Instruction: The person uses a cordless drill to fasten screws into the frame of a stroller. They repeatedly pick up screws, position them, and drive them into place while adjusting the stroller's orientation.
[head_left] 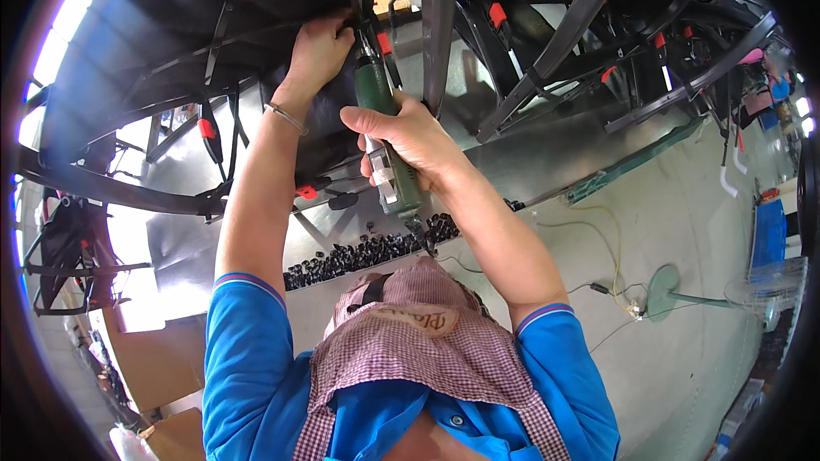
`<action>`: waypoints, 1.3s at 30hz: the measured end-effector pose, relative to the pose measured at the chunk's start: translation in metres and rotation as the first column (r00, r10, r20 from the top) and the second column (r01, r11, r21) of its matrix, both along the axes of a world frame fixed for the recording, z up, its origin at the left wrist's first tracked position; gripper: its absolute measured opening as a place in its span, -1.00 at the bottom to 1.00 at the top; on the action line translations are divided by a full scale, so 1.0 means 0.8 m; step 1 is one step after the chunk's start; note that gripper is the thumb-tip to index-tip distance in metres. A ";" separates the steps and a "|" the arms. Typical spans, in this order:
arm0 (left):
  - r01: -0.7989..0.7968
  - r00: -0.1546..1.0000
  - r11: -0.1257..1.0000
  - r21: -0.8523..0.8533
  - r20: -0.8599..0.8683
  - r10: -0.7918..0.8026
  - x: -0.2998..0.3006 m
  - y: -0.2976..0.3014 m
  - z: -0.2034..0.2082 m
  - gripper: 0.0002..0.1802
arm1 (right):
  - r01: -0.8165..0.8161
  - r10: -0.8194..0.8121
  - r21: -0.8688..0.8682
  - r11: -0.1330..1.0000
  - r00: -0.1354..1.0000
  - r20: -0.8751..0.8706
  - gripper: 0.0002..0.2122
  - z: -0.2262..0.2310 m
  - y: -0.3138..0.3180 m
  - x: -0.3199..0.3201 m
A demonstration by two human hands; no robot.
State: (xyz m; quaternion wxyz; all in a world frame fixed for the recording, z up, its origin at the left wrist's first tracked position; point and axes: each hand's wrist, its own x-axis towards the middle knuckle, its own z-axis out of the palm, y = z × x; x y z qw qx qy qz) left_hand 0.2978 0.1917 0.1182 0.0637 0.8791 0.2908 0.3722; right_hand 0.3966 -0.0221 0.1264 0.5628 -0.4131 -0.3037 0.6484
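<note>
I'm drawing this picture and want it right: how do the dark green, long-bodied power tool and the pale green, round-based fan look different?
The power tool is in the person's right hand; the fan is on the floor. The tool has a thick, dark green body; the fan has a thin pole, a wire cage and a paler green base. Both have green parts.

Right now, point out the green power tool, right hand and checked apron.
Green power tool (372, 88), head view: its housing.
Right hand (418, 138), head view: back of the hand.
Checked apron (406, 360), head view: its front cloth.
</note>
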 end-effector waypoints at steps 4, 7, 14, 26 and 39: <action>-0.028 0.999 0.999 -0.028 -0.041 0.027 0.002 -0.007 0.006 -0.64 | 0.016 -0.016 -0.001 1.000 1.000 0.003 -0.52 0.001 0.001 0.001; -0.050 0.997 0.998 -0.046 -0.054 0.047 -0.001 -0.008 0.009 -0.64 | 0.033 -0.033 -0.005 0.999 0.999 0.007 -0.45 0.000 0.001 0.000; -0.060 0.998 0.998 -0.021 -0.023 0.059 -0.004 0.003 -0.006 -0.64 | 0.015 -0.016 0.018 1.000 1.000 0.019 -0.51 0.002 0.004 -0.001; 0.013 0.999 0.996 0.089 -0.032 -0.010 -0.002 0.001 -0.002 -0.72 | 0.030 -0.030 -0.028 0.999 0.999 -0.026 -0.43 0.001 0.006 0.001; -0.043 0.999 0.988 -0.146 0.013 0.046 0.011 -0.001 -0.002 -0.70 | 0.052 -0.054 0.040 0.998 0.997 0.046 -0.50 -0.007 0.008 0.007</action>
